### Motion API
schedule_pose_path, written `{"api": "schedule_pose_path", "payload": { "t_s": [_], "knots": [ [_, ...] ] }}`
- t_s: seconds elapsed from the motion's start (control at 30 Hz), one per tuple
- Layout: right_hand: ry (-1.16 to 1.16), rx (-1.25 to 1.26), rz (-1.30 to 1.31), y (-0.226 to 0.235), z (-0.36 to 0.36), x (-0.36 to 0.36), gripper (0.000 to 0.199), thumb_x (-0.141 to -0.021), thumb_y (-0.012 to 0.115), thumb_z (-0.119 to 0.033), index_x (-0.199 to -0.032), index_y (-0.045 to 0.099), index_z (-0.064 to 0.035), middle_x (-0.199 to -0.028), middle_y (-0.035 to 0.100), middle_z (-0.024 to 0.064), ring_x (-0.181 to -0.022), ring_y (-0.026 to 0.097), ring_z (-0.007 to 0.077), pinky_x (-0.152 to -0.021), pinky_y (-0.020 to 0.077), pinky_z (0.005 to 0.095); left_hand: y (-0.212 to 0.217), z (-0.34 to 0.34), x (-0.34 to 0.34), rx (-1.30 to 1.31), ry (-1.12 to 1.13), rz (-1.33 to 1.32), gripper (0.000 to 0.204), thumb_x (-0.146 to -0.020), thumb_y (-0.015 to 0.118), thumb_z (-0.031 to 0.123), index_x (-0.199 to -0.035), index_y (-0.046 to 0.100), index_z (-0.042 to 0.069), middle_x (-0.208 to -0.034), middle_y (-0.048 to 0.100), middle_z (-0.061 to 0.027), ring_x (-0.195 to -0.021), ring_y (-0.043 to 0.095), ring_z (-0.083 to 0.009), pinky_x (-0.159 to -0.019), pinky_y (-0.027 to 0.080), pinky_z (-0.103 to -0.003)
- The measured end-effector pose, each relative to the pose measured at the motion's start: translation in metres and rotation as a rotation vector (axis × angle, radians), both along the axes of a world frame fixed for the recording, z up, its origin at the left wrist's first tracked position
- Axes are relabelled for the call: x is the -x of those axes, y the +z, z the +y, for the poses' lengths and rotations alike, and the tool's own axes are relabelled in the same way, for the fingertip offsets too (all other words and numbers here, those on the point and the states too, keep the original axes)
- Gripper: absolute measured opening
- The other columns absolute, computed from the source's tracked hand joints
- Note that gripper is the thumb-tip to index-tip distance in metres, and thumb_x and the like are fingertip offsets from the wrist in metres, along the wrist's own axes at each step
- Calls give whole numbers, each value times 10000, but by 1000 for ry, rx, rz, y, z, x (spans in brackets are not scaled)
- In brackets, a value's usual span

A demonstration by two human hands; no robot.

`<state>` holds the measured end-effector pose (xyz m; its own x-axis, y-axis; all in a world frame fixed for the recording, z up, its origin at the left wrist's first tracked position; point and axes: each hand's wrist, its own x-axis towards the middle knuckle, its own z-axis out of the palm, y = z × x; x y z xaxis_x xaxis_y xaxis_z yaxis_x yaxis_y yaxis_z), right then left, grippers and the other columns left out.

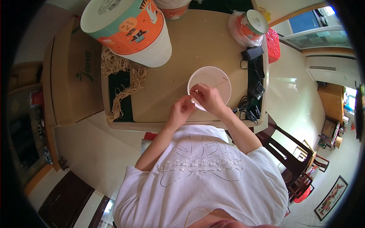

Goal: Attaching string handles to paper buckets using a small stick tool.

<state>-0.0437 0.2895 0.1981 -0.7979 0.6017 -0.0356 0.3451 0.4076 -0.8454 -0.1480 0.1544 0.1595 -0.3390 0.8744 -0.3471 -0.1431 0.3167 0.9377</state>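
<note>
A white paper bucket (pixel 213 73) stands on the table in front of me with its mouth up. At its near-left rim, my left hand (pixel 182 109) and my right hand (pixel 209 98) meet, fingertips pinched together and almost touching. Whatever lies between the fingertips is too small to make out. My right hand reaches over the bucket's mouth, while my left hand stays just outside the wall. Inside the bucket a thin piece of tan twine (pixel 222 81) runs between the far-right wall and my right hand. Both sets of fingers are closed.
At the far left a tall stack of orange-and-green printed buckets (pixel 137 34) lies tilted beside a loose bundle of tan twine (pixel 129 84). A wrapped printed tub (pixel 249 28), a black adapter (pixel 252 53) and cables (pixel 245 108) line the right side. A cardboard box (pixel 76 76) stands left.
</note>
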Motion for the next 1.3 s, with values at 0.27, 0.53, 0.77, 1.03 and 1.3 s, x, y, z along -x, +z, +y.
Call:
{"api": "schedule_pose_path", "payload": {
  "t_s": [0.27, 0.53, 0.77, 1.03, 1.3],
  "knots": [
    [2, -55, 42, 9, 3, -2, 78, -816, 623, -119, -856, 608, -54, -810, 623, 118, -735, 612, 314, -630, 495, 388, 0, 2, 3, -53, 0, 260, 252, -852, 599, 10, -1102, 620, 38, -805, 620, -16, -671, 545, -53, -595, 459, -203],
    [-34, -31, 50, 14, 1, -7, 75, -813, 637, -91, -856, 607, -38, -818, 624, 130, -735, 612, 320, -634, 497, 381, -2, 5, 6, -59, 67, 367, 199, -860, 604, 21, -1053, 648, 35, -876, 635, -46, -708, 573, -69, -608, 468, -204],
    [26, -16, -4, 16, -4, -18, 63, -820, 629, -88, -859, 609, -43, -809, 625, 129, -726, 613, 317, -621, 489, 386, 3, 5, 9, -42, 243, 341, 209, -840, 623, 32, -1047, 601, 24, -812, 651, -59, -699, 612, -119, -619, 504, -251],
    [56, -19, -14, 12, -10, -24, 60, -816, 630, -87, -852, 606, -46, -791, 620, 127, -709, 608, 312, -618, 486, 387, 2, 13, 22, 16, 219, 404, 120, -834, 640, 36, -949, 618, 9, -763, 652, -70, -637, 609, -133, -608, 498, -262],
    [25, -15, 34, 16, -7, -19, 69, -825, 631, -73, -872, 602, -33, -796, 615, 123, -702, 612, 300, -611, 490, 363, 14, 17, 28, -71, 171, 490, 85, -816, 640, 18, -898, 625, 35, -811, 612, -68, -632, 592, -142, -584, 491, -262]
  ]
}}
